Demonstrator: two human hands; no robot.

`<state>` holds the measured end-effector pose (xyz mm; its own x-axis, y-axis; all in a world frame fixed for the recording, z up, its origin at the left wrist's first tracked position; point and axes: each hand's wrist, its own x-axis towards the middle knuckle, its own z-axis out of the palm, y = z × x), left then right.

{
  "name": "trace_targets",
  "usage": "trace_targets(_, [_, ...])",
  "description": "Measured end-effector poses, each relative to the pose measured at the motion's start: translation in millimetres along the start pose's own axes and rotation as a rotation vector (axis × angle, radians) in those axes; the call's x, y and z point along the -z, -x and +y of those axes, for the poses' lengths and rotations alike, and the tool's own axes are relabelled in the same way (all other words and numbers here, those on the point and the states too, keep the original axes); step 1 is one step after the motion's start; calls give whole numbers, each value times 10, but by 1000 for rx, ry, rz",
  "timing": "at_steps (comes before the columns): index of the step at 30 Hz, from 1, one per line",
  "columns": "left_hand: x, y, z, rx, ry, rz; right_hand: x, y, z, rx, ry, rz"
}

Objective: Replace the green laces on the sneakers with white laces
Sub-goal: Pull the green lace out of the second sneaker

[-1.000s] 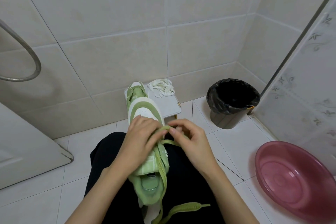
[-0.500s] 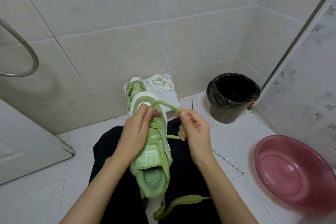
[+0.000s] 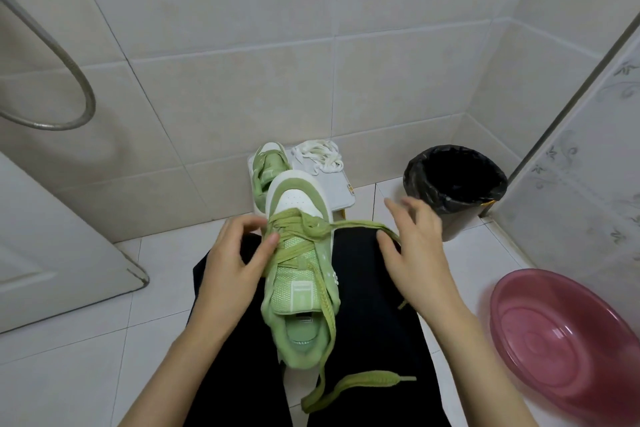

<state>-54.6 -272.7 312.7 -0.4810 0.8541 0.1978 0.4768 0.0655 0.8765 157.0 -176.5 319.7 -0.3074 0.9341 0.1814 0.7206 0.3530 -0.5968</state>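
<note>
A green and white sneaker (image 3: 298, 270) lies on my lap, toe pointing away. Its green lace (image 3: 311, 225) is still threaded near the toe; one strand stretches right to my right hand (image 3: 412, 246), which pinches it between thumb and fingers. Another end trails down past the heel (image 3: 349, 385). My left hand (image 3: 235, 260) holds the shoe's left side, thumb on the lacing. The second sneaker (image 3: 268, 166) and a heap of white laces (image 3: 320, 154) sit on a small white stool (image 3: 341, 191) ahead.
A black-lined waste bin (image 3: 453, 184) stands to the right of the stool. A pink plastic basin (image 3: 568, 340) lies on the floor at lower right. A metal shower hose (image 3: 69, 80) loops at left. Tiled walls close in ahead.
My right hand has pulled a lace strand out to the right, away from the shoe. The left hand slid from the top of the lacing to the shoe's left side.
</note>
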Motion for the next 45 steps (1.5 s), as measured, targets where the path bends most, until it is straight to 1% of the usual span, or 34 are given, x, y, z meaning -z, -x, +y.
trace_targets(2, [46,140,-45,-51,-47,-8,-102,110,-154,116,-130,145])
trace_targets(3, [52,210,-66,-83,-75,-37,-166,164,-246,148,-218,151])
trace_targets(4, [52,269,-80,-111,-105,-69,-243,215,-319,181,-263,111])
trace_targets(5, [52,318,-95,-134,-131,-94,-323,256,-373,213,-257,46])
trace_targets(7, [52,368,-118,-152,-168,-98,-479,309,-420,228,-184,-79])
trace_targets(8, [55,375,-126,-143,-163,-79,-539,326,-421,217,-144,-110])
trace_targets(10, [72,365,-124,-74,-89,-35,-615,343,-407,211,-125,-83])
trace_targets(12, [99,331,-138,11,13,-27,-641,345,-412,209,-169,-31])
trace_targets(13, [114,318,-150,30,21,-48,-650,337,-413,201,-196,-23])
trace_targets(15, [124,301,-178,21,-36,-101,-663,318,-423,187,-227,-31])
trace_targets(17, [132,268,-192,9,-43,-108,-668,303,-423,177,-237,-53])
trace_targets(21, [228,44,-232,20,46,31,-667,298,-421,196,-251,-66])
trace_targets(23, [258,-88,-234,-40,-11,65,-675,298,-443,224,-276,-58])
trace_targets(25, [236,-177,-244,-78,-116,88,-699,287,-478,252,-288,-55])
trace_targets(27, [231,-178,-237,-58,-193,149,-747,256,-517,283,-254,-52])
trace_targets(28, [242,-141,-232,-74,-220,193,-770,234,-537,292,-231,-42])
trace_targets(29, [253,-81,-223,-128,-241,215,-784,208,-555,291,-217,-26])
trace_targets(30, [257,-3,-209,-190,-266,190,-794,182,-564,288,-210,-10])
trace_targets(31, [254,79,-193,-233,-292,124,-797,159,-570,288,-205,0])
trace_targets(32, [237,145,-177,-238,-314,41,-796,142,-568,290,-206,-3])
trace_targets(34, [179,191,-166,-160,-332,-80,-781,118,-573,274,-267,-58])
trace_targets(36, [119,151,-173,-100,-273,-100,-757,98,-600,207,-411,-135])
trace_targets(39, [54,84,-140,-96,-146,-120,-727,68,-645,76,-619,-184])
trace_targets(43, [78,32,-160,-70,-70,-125,-666,73,-597,81,-729,-206])
trace_targets(45, [115,1,-185,-34,-54,-126,-627,101,-528,108,-716,-233])
